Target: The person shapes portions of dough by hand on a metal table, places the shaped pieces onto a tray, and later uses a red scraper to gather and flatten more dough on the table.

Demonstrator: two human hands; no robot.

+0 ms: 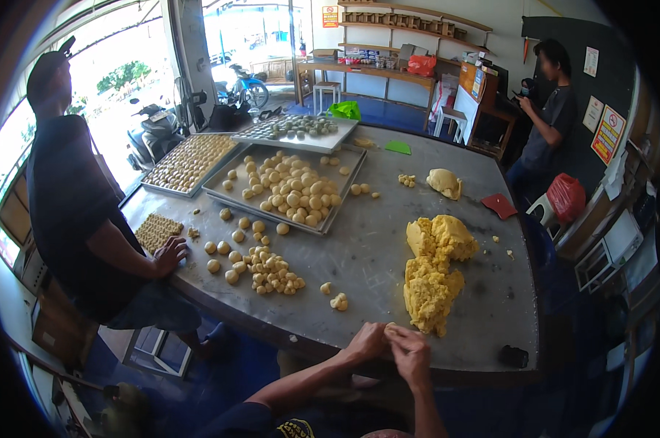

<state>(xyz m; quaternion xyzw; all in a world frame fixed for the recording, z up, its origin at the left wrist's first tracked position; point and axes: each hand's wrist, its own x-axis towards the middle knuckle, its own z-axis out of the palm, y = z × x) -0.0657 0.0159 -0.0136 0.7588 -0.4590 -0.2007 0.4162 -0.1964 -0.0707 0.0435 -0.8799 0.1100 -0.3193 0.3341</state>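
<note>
The yellow dough mound (436, 274) lies on the grey metal table (370, 226), just beyond my hands and a little right, its long axis running away from me. My right hand (411, 352) is nearer. It meets my left hand (365, 343) over the table's near edge — fingers bunched, wrists converging — but whether they pinch anything, I cannot tell.

Cannot make out much of the pale lump (390, 326) between left hand (366, 342) and right hand (409, 352) — nearly all covered. Cannot follow the right forearm (428, 410) past the lower edge. Cannot identify the black object (514, 356) on the table (366, 248), too dark. Cannot see all of the lower tray (264, 212) — partly hidden under the upper tray (343, 129).
</note>
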